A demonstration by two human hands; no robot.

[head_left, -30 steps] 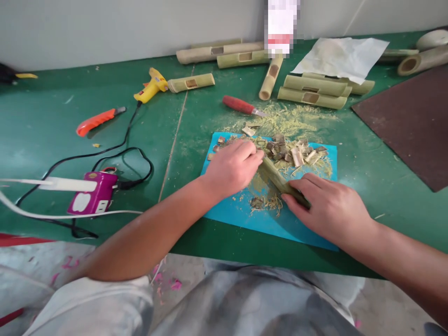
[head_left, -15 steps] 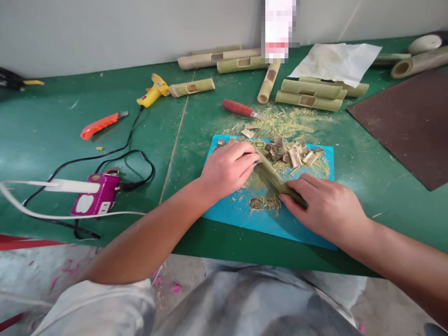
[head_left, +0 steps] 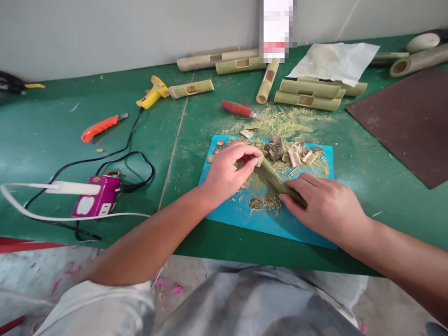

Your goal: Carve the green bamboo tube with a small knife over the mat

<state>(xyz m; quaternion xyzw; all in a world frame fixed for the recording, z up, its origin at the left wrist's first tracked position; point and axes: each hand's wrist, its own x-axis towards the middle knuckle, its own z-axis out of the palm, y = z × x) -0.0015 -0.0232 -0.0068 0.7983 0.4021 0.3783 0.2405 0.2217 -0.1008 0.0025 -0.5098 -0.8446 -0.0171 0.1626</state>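
My right hand (head_left: 324, 200) is closed around the near end of a green bamboo tube (head_left: 271, 176), which slants up and left above a blue sheet (head_left: 241, 219). At the tube's far end, my left hand (head_left: 231, 168) pinches a small pale bamboo piece (head_left: 259, 161) between thumb and forefinger. The fingers hide part of that end, so I cannot tell whether the piece touches the tube. Bamboo chips (head_left: 297, 155) and stringy shavings (head_left: 271, 204) lie on the sheet around the tube.
Beyond the sheet lie a red-handled knife (head_left: 238, 109) and sawdust (head_left: 290, 122). Notched bamboo tubes (head_left: 308, 100) line the back. At left are a yellow glue gun (head_left: 153, 93), an orange cutter (head_left: 101, 128) and a purple power strip (head_left: 96, 193) with cords. A brown board (head_left: 409, 126) lies right.
My left fingers have shifted and lifted slightly at the tube's far end, and a small pale piece now shows between them. My right hand and the tube stay nearly still.
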